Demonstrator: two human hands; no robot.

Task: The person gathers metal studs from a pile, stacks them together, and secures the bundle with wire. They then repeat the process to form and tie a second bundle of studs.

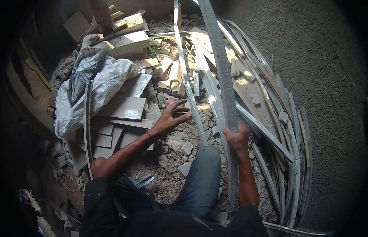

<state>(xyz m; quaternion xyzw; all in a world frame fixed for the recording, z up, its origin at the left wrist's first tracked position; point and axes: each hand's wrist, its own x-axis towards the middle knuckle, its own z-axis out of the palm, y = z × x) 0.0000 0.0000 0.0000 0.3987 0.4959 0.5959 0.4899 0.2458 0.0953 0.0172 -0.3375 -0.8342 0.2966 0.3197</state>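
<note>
My right hand [237,137] is wrapped round a long grey metal channel [223,71] with a pattern of marks along its face. The channel runs from the top of the view down past my right knee. My left hand [174,117] is held out with its fingers apart and nothing in it. Just beyond its fingertips, a thin metal strip [190,94] slants down to my bent knee. Between that strip and the held channel lies another bright metal channel [209,85].
On the left a white woven sack [108,81] rests over stacked tiles [124,108]. Bent metal profiles [288,158] lie along the rough wall [330,118] at the right. Broken rubble [178,144] covers the ground, with a short metal offcut [144,180] near my legs.
</note>
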